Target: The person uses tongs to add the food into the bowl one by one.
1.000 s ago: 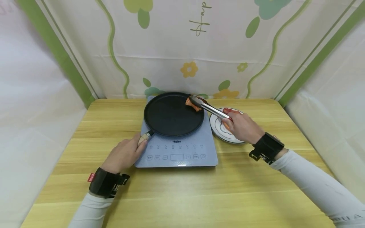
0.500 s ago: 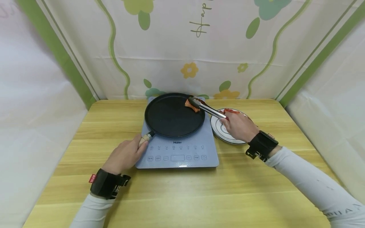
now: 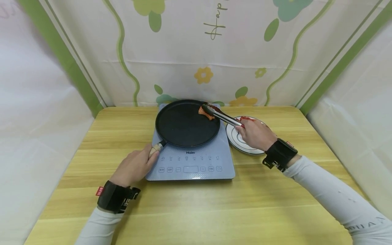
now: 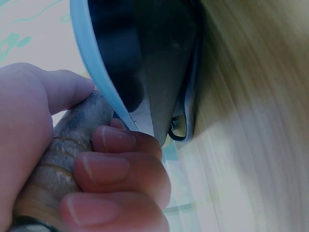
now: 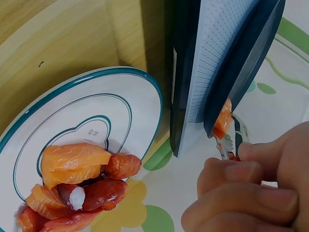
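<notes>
My left hand (image 3: 133,166) grips the wooden handle (image 4: 63,150) of a flat black frying pan (image 3: 186,127); in the left wrist view its fingers curl round the handle. The pan sits on a light blue Haier induction cooktop (image 3: 190,163). In my right hand (image 3: 258,135) is a pair of metal tongs (image 3: 225,117), reaching over the pan's right edge. The tongs' tips are at an orange salmon piece (image 3: 206,113) on the pan's upper right. In the right wrist view, my thumb and curled fingers hold the tongs, and the salmon piece shows at the pan's rim.
Right of the cooktop stands a white plate (image 5: 87,111) with a green rim, partly under my right hand in the head view. It bears salmon chunks (image 5: 72,162) and several red sausage-like pieces (image 5: 104,193). A patterned fabric wall (image 3: 183,51) rises behind the wooden table (image 3: 196,211).
My right hand with the tongs has moved slightly left, and the salmon piece at their tips has shifted a little left over the pan. The left hand keeps its grip on the handle.
</notes>
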`<action>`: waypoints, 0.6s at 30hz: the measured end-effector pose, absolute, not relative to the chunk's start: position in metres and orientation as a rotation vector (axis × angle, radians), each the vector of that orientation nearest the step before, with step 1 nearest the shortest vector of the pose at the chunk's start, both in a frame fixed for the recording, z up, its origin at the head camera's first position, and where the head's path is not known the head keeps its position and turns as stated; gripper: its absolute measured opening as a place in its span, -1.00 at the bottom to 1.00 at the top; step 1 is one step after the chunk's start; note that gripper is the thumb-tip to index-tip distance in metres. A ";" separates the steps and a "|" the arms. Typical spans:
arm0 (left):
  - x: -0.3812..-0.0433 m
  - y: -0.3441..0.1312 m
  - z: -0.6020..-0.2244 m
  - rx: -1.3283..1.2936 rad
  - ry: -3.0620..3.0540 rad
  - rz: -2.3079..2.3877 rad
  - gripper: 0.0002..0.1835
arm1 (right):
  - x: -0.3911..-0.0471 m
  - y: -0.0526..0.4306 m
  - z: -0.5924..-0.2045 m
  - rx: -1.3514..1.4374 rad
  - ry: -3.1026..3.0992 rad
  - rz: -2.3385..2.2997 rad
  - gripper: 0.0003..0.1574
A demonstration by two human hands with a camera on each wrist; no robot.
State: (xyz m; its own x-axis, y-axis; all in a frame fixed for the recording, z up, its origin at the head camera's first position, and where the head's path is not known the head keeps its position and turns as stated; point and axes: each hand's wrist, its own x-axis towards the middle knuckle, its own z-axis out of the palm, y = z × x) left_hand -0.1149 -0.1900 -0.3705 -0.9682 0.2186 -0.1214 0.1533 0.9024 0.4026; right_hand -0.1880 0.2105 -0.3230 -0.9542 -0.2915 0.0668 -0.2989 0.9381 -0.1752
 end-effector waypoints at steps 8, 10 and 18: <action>-0.115 -0.190 -0.370 0.281 2.902 0.601 -0.66 | -0.188 0.210 -0.321 0.452 -3.067 0.318 -0.64; -0.115 -0.190 -0.370 0.280 2.900 0.602 -0.66 | -0.188 0.210 -0.320 0.449 -3.071 0.332 -0.64; -0.114 -0.189 -0.369 0.270 2.895 0.592 -0.65 | -0.189 0.212 -0.318 0.399 -3.100 0.417 -0.59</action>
